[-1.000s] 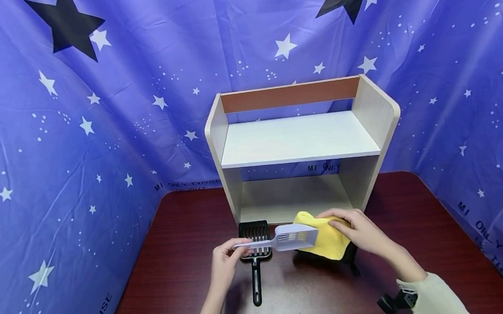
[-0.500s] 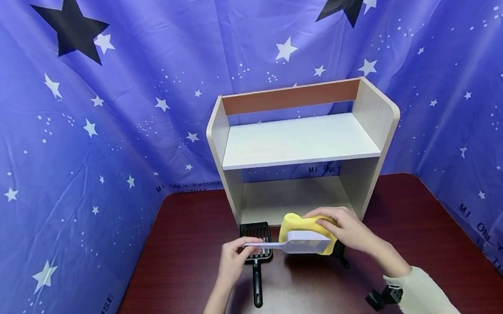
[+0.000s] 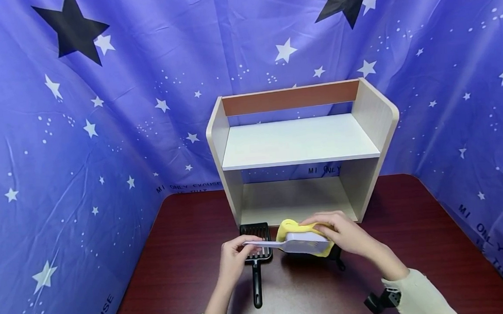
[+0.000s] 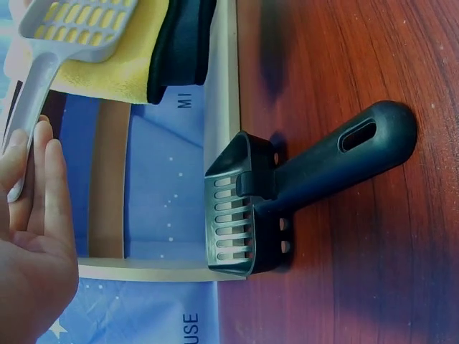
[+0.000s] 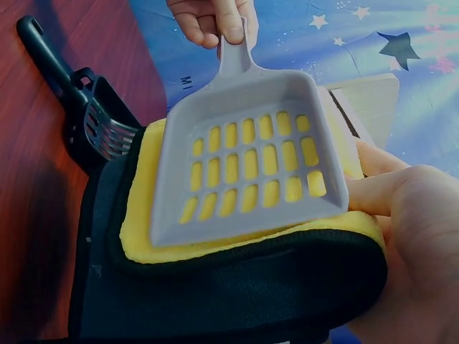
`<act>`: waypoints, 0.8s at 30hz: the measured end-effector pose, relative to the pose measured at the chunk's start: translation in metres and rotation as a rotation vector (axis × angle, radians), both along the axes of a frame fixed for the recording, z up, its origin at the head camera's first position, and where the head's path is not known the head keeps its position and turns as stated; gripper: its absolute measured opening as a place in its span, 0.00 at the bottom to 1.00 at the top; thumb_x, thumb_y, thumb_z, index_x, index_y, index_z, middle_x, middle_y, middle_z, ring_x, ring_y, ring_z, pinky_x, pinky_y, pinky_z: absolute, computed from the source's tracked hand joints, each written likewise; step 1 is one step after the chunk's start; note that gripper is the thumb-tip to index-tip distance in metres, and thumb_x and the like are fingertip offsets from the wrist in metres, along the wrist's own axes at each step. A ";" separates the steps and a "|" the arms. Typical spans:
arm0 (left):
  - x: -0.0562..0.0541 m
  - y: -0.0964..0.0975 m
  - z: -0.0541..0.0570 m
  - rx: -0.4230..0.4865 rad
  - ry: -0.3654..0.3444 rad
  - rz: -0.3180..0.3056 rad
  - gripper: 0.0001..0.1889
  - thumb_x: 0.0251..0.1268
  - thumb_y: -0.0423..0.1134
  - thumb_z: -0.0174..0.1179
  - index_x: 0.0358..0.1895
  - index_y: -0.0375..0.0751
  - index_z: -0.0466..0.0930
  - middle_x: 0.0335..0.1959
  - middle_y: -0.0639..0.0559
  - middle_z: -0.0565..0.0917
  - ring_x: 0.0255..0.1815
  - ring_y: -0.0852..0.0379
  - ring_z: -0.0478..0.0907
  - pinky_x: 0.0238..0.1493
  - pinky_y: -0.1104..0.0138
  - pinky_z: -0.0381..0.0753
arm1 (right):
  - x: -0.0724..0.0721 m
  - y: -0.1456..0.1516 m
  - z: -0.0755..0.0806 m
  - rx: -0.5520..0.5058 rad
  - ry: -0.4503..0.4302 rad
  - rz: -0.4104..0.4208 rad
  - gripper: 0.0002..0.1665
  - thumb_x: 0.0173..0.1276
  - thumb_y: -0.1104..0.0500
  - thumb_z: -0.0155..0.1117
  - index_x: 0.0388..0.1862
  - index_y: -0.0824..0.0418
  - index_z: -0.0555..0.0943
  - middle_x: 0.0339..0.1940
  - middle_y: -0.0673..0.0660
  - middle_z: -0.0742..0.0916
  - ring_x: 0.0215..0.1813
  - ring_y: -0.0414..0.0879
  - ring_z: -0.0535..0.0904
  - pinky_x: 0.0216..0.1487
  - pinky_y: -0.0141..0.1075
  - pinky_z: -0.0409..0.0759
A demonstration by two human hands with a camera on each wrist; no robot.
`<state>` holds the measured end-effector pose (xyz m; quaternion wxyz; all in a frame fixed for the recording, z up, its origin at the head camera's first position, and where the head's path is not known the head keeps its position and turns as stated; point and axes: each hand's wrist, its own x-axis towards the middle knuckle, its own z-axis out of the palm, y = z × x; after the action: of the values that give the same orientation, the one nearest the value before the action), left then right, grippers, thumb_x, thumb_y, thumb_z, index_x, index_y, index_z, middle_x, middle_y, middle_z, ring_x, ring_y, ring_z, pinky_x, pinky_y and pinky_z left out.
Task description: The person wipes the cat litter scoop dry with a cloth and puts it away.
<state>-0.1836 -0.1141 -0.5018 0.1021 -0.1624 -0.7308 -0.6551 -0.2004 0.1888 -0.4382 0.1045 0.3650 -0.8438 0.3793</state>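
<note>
My left hand (image 3: 234, 259) pinches the handle end of a pale grey litter scoop (image 3: 305, 246), holding it level above the table. In the right wrist view the scoop's slotted pan faces the camera, and yellow cloth shows through the slots. My right hand (image 3: 343, 231) grips a cleaning cloth (image 5: 143, 222), yellow on one face and dark on the other. The cloth lies folded behind the pan, with its dark side hanging below. Part of the right hand's fingers is hidden behind cloth and scoop. A black litter scoop (image 4: 315, 172) rests on the table, just beyond the left hand.
A two-level wooden shelf (image 3: 298, 141) stands at the back of the dark red table (image 3: 188, 258), right behind the hands. Star-patterned blue curtains (image 3: 161, 61) enclose the table on the sides and back.
The right hand has moved left and slightly down with the cloth, which now wraps more behind the pan. The grey scoop has shifted a little right and tilted. The black scoop stays put.
</note>
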 end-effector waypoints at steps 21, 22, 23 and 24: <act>-0.003 -0.008 -0.001 0.051 0.018 0.096 0.05 0.62 0.25 0.63 0.38 0.24 0.86 0.33 0.28 0.87 0.28 0.70 0.85 0.32 0.66 0.89 | 0.004 0.015 -0.006 -0.034 0.016 -0.041 0.18 0.68 0.71 0.62 0.51 0.55 0.86 0.48 0.53 0.91 0.54 0.32 0.82 0.52 0.18 0.78; -0.003 -0.008 -0.001 0.052 0.017 0.101 0.05 0.62 0.24 0.63 0.38 0.25 0.86 0.32 0.28 0.87 0.28 0.70 0.85 0.32 0.65 0.89 | 0.004 0.015 -0.007 -0.037 0.017 -0.042 0.18 0.68 0.72 0.62 0.51 0.55 0.86 0.48 0.53 0.91 0.54 0.32 0.82 0.52 0.18 0.78; -0.003 -0.009 -0.001 0.052 0.020 0.104 0.05 0.62 0.24 0.63 0.38 0.24 0.86 0.33 0.28 0.87 0.27 0.71 0.85 0.32 0.67 0.89 | 0.004 0.016 -0.007 -0.038 0.015 -0.045 0.18 0.67 0.72 0.62 0.51 0.55 0.87 0.48 0.53 0.91 0.54 0.31 0.82 0.52 0.17 0.77; -0.003 -0.009 -0.001 0.054 0.023 0.105 0.05 0.62 0.24 0.63 0.38 0.24 0.85 0.32 0.28 0.87 0.27 0.70 0.85 0.32 0.67 0.89 | 0.004 0.017 -0.007 -0.039 0.018 -0.047 0.19 0.67 0.72 0.62 0.50 0.55 0.87 0.47 0.53 0.91 0.54 0.31 0.82 0.51 0.17 0.77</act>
<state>-0.1868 -0.1231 -0.5024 0.1490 -0.1285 -0.7190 -0.6666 -0.1964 0.2055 -0.4455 0.1279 0.3462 -0.8438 0.3896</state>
